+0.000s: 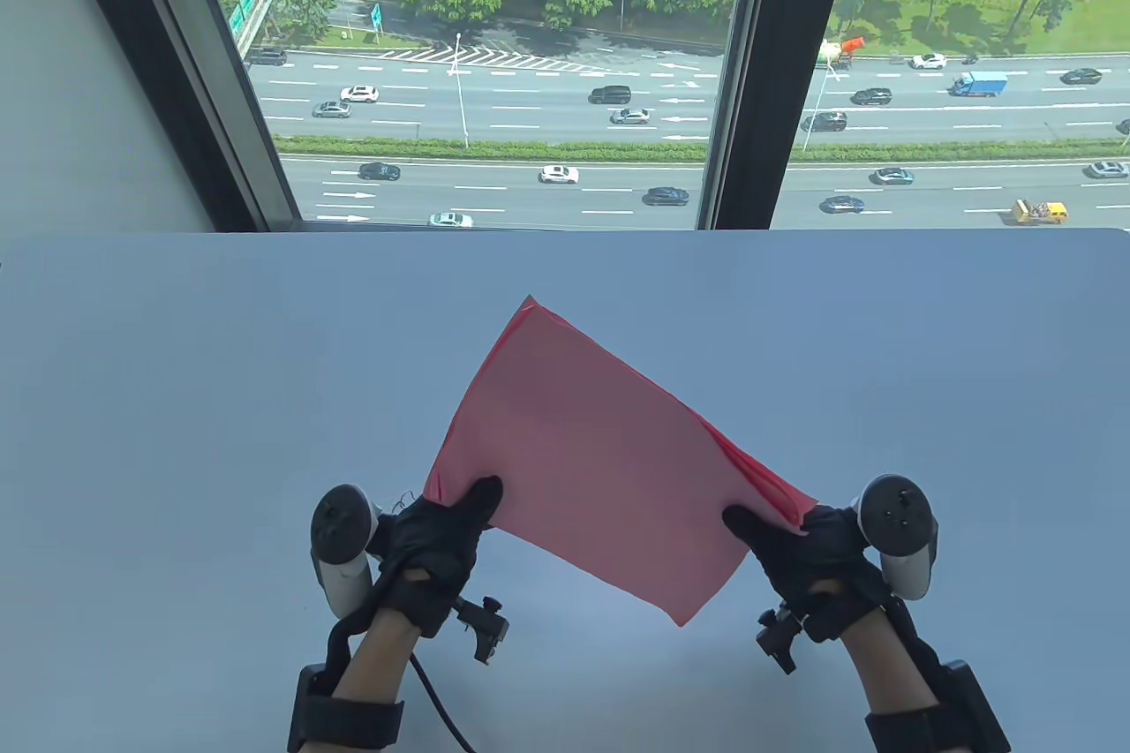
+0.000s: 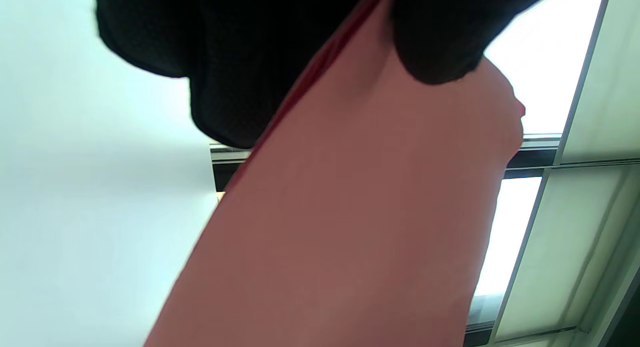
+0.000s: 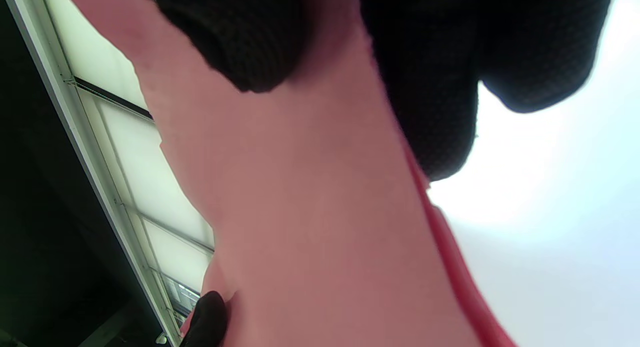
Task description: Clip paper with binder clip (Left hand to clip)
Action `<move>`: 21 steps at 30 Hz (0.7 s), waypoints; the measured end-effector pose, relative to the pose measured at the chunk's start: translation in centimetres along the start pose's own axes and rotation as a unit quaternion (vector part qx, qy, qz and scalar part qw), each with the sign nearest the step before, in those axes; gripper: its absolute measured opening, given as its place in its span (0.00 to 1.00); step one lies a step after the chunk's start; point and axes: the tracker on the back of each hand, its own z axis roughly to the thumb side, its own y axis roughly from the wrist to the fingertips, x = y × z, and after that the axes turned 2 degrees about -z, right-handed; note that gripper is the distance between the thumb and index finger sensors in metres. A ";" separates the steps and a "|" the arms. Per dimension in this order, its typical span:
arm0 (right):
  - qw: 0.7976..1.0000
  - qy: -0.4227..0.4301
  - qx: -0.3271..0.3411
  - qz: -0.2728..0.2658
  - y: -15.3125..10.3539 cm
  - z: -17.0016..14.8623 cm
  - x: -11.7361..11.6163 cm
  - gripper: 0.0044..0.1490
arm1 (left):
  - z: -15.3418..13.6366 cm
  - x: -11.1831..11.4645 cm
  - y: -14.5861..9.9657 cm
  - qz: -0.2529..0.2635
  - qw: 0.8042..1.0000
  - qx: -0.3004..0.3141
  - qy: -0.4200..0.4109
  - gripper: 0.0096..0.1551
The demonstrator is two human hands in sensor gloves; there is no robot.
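Note:
A stack of pink paper sheets (image 1: pixel 591 453) is held up above the white table (image 1: pixel 177 391), tilted, with one corner pointing toward the window. My left hand (image 1: pixel 441 537) pinches the stack's near left corner, thumb on top. My right hand (image 1: pixel 808 541) pinches its right edge, thumb on top, where the sheets fan apart slightly. The paper fills the left wrist view (image 2: pixel 350 227) and the right wrist view (image 3: pixel 310 212), with gloved fingers (image 2: pixel 230 62) (image 3: pixel 430 77) gripping it from the top edge. No binder clip shows in any view.
The table's far edge meets a window (image 1: pixel 565 82) over a road. The left hand's thumb tip (image 3: pixel 207 319) shows at the bottom of the right wrist view.

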 end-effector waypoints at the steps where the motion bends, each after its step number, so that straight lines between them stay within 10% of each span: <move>1: 1.000 -0.002 0.004 -0.010 0.0 0.0 0.2 0.28 | 0.2 -0.4 -0.1 0.012 1.000 0.007 0.008 0.33; 14: 0.995 0.033 0.018 -0.087 -0.3 0.1 2.4 0.27 | 1.1 -1.3 -0.3 0.039 0.996 0.024 0.070 0.23; 21: 0.997 0.006 0.015 -0.082 -0.3 0.3 2.6 0.27 | 1.2 -1.9 -0.4 0.058 0.989 0.021 0.134 0.34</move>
